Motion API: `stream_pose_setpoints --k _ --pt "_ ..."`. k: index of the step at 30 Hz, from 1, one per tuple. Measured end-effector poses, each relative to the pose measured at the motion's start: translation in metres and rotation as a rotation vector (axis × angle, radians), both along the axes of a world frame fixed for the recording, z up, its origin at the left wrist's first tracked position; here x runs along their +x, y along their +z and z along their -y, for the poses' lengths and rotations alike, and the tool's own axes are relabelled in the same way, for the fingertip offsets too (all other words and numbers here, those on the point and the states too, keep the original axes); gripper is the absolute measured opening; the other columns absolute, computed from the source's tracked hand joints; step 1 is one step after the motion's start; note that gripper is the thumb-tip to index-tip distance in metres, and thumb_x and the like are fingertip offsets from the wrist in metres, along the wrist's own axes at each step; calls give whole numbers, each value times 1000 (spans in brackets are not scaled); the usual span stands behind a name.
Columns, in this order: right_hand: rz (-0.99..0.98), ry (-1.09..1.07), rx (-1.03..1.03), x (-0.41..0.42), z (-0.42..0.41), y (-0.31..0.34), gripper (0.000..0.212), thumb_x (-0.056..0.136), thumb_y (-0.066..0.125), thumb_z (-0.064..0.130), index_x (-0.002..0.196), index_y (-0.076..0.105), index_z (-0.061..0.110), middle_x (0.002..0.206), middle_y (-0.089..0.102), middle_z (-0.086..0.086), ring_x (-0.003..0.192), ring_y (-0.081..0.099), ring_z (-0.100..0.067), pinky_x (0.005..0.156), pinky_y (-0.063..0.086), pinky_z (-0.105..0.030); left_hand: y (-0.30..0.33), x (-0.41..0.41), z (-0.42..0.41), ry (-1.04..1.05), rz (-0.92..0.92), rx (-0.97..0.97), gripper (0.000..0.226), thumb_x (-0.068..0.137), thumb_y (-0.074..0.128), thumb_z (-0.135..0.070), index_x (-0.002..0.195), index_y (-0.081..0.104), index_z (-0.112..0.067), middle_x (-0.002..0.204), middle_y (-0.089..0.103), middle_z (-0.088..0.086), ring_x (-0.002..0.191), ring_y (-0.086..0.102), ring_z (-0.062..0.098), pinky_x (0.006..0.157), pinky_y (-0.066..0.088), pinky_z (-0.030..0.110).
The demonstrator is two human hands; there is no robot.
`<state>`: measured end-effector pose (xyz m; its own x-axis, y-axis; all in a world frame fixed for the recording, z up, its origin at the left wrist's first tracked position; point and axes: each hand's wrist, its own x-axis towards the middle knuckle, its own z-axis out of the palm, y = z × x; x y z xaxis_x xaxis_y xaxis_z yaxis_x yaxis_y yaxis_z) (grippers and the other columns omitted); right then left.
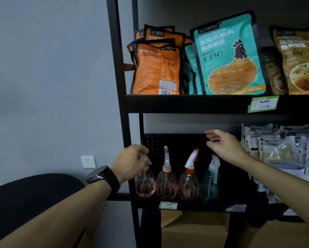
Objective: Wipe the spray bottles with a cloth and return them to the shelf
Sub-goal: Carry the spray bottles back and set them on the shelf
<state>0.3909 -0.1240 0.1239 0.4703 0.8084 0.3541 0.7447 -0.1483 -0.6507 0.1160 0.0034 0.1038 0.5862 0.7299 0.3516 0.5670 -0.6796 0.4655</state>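
Four spray bottles in a row on lower shelf; pouches on shelf above; boxes beneath.

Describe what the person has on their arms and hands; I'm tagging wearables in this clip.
Both forearms are bare, with no sleeves in view and no gloves. The left hand has a black watch with a round dark face and a wide black strap on its wrist. The right hand and its wrist carry nothing; no rings show.

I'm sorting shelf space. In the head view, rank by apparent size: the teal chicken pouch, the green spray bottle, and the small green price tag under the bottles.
Largest to smallest:
1. teal chicken pouch
2. green spray bottle
3. small green price tag

The pouch stands on the higher shelf, so part of its lead may be viewpoint.
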Motion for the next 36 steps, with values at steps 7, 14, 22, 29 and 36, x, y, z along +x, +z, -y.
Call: stream_pose_setpoints --k 7,14,22,29,36 --pt "134 197 -17 -77 -43 4 28 92 61 18 120 64 16 116 63 5 106 57 -7 94 45 -22 -22 -34 -1 54 -2 -28 20 93 57 -18 109 68 -17 105 69 -3 93 64 11 75 45 14" --pt "167 227 -182 -128 -93 -10 34 89 64 29 121 64 17 118 65 1 107 59 -12 91 49 -27 -37 -53 -13 69 0 -46 23 95 57 -21 115 68 -17 111 69 -6 92 65 10 72 41 6" --pt "169 175 -332 -151 -129 -28 19 88 59 37 102 65 26 99 66 8 101 56 -15 100 33 -41 -48 -65 -30 82 -16 -58 24 97 54 -19 115 68 -13 111 71 -2 97 65 14 85 48 21" --pt "153 113 -398 -153 -146 -33 16 92 51 27 102 64 26 103 69 2 107 58 -20 108 29 -53 -60 -72 -39 87 -28 -95 25 97 53 -20 117 68 -14 112 70 -2 98 65 13 85 49 21" --pt "102 170 -428 -157 -139 -23 25 87 63 15 112 64 20 110 66 -2 105 59 -21 98 42 -41 -62 -77 -40 90 -40 -105 25 97 53 -20 116 68 -15 111 70 -2 95 66 14 83 49 21"
